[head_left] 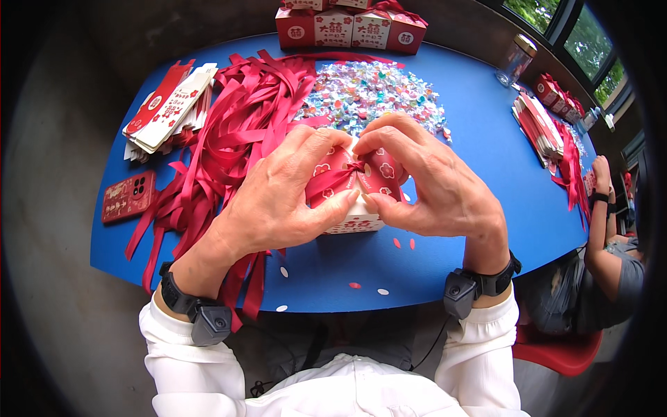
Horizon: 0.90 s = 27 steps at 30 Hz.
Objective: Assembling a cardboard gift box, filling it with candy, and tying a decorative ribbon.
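A small red and white gift box (353, 224) stands near the middle of the blue table, close in front of me. Its red top panels carry white flower outlines, and a dark red ribbon (356, 167) is knotted at the top centre. My left hand (281, 191) curves around the box's left side, its thumb at the near edge and its fingers at the far edge. From the right, my right hand (441, 182) grips it the same way, thumb and fingers bent inward. The far side of the box is hidden by my fingers.
Loose red ribbons (240, 125) and flat folded cartons (174, 104) lie left, by a red phone (129, 197). Wrapped candies (372, 90) are heaped beyond the box. Finished boxes (351, 31) stand behind, a clear jar (516, 61) at far right. Another person (604, 257) sits right.
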Motion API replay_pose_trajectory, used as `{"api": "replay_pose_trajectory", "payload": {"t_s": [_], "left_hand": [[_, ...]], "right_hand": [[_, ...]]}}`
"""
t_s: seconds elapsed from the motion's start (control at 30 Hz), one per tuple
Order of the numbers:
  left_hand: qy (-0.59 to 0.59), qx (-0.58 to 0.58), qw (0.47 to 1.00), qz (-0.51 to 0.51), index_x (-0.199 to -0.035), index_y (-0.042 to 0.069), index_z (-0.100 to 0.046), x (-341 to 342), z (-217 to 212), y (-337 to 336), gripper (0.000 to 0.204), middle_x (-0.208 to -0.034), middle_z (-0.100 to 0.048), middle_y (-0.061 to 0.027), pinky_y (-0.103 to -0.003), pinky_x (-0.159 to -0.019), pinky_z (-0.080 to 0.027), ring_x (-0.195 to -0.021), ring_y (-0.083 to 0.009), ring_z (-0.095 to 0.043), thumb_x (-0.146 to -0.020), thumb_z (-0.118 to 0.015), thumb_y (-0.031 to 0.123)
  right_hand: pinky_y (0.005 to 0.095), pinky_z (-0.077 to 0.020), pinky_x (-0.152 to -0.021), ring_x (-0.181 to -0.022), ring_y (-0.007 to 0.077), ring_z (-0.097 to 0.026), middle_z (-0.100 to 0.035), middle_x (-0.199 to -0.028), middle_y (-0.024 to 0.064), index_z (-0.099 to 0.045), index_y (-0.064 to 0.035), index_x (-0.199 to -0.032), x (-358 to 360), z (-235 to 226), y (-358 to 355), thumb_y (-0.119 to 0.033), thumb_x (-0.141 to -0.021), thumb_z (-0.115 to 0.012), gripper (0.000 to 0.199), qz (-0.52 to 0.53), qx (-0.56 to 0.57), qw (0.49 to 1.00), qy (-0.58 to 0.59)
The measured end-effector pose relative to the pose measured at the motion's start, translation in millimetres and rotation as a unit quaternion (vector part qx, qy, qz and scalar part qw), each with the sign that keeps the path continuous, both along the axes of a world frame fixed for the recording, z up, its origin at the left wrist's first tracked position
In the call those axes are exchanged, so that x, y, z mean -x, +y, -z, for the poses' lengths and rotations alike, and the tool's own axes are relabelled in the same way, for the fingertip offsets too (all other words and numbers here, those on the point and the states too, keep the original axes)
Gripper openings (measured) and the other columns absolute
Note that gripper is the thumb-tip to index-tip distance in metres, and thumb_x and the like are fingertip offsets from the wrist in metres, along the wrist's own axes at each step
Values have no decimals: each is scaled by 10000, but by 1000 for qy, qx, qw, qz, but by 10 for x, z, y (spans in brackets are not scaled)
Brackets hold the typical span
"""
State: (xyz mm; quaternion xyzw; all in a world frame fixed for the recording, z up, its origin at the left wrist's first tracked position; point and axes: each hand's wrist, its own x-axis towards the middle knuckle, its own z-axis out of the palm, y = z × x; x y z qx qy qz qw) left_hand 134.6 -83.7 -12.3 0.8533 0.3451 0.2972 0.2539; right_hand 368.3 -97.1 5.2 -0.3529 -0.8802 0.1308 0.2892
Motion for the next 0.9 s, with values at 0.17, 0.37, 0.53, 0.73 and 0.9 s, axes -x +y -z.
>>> {"api": "replay_pose_trajectory", "payload": {"t_s": [0.17,0.37,0.53,0.73,0.9], "left_hand": [[10,18,1000,-3,-1316,26,-556,-29,-34,-35,536,-1235,-560,-162,-404,-999,-465,-1143,-303,-590,-845,-723,218],[32,-63,998,-4,-1325,28,-591,73,17,38,560,-1258,-530,-170,-409,-1013,-458,-1157,-310,-583,-855,-752,287],[-30,-69,997,-13,-1181,11,-619,13,12,10,448,-1186,-528,-143,-346,-877,-509,-1059,-242,-594,-849,-775,268],[-26,-47,998,-27,-912,0,-557,5,-16,29,213,-1093,-536,-124,-304,-747,-502,-901,-189,-580,-901,-718,140],[-26,-49,998,-20,-844,-5,-505,28,4,41,200,-1129,-548,-145,-306,-755,-496,-931,-193,-579,-938,-657,84]], "right_hand": [[366,-538,-781,-890,270,-636,-568,-1069,138,-613,-2,-1130,5,20,18,-172,-796,-736,395,-7,-33,999,19],[360,-543,-799,-911,275,-639,-570,-1082,140,-634,-11,-1135,12,7,8,-185,-788,-758,407,-8,17,999,42],[364,-547,-804,-930,285,-636,-570,-1090,149,-640,-23,-1143,-1,10,5,-194,-787,-768,415,0,6,1000,30],[329,-588,-786,-1006,253,-624,-536,-1183,131,-653,-52,-1199,-17,-5,-10,-154,-749,-820,491,2,40,999,18],[386,-547,-786,-912,315,-639,-581,-1054,166,-665,-47,-1135,-14,61,71,-200,-847,-777,345,-7,-35,998,48]]}}
